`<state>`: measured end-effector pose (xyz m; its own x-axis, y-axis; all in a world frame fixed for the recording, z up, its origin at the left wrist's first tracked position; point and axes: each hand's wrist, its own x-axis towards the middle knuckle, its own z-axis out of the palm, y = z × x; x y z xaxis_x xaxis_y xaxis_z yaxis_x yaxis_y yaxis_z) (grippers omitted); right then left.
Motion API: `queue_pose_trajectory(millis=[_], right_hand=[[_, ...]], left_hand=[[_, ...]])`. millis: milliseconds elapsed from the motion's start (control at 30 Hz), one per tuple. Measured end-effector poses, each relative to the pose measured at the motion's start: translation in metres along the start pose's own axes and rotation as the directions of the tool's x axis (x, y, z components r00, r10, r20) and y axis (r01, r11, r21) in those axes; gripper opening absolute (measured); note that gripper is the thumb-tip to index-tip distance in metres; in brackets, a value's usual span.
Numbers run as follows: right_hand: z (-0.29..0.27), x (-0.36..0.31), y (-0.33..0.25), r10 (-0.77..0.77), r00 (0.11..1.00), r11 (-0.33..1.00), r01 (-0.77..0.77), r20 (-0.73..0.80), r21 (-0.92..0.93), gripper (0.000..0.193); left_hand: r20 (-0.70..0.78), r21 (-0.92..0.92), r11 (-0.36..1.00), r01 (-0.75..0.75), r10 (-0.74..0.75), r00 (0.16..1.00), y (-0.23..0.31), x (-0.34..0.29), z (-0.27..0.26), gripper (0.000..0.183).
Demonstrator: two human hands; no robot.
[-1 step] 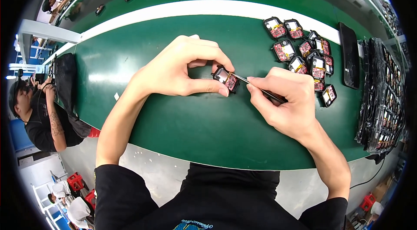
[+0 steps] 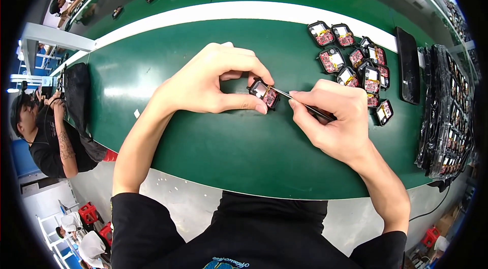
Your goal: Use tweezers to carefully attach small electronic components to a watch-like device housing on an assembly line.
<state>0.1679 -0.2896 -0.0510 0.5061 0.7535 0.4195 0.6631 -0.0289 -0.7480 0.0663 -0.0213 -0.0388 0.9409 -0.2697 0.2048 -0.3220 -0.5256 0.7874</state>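
Note:
Between the thumb and fingers of my left hand (image 2: 216,78) is a small black device housing (image 2: 264,93), held tilted just over the green table. A red circuit board, a greyish rectangular part and a bit of yellow strip show inside it. My right hand (image 2: 333,116) is closed in a pen-like grip round slim metal tweezers (image 2: 282,93). Their tip meets the upper right edge of the housing, next to my left index finger. What exactly the tip touches is too small to tell.
Several similar open housings (image 2: 331,59) lie grouped at the right of the green table (image 2: 213,152). Beyond them are a black tray (image 2: 408,66) and a tall stack of filled trays (image 2: 447,116). A black bag (image 2: 76,99) and a seated person (image 2: 56,132) are at the left.

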Motion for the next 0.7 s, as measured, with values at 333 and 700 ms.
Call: queue_pose_trajectory(millis=[333,700], right_hand=[[-0.012,0.003,-0.004,0.074,0.996,0.986,-0.066,-0.050,0.151,0.011],[-0.003,-0.005,-0.016,-0.052,0.980,0.953,-0.009,0.194,0.302,0.014]], left_hand=[[-0.019,0.149,0.989,0.017,-0.014,1.000,0.006,0.003,0.002,0.051],[-0.103,0.162,0.985,0.056,-0.039,0.994,0.005,0.003,0.009,0.051]])
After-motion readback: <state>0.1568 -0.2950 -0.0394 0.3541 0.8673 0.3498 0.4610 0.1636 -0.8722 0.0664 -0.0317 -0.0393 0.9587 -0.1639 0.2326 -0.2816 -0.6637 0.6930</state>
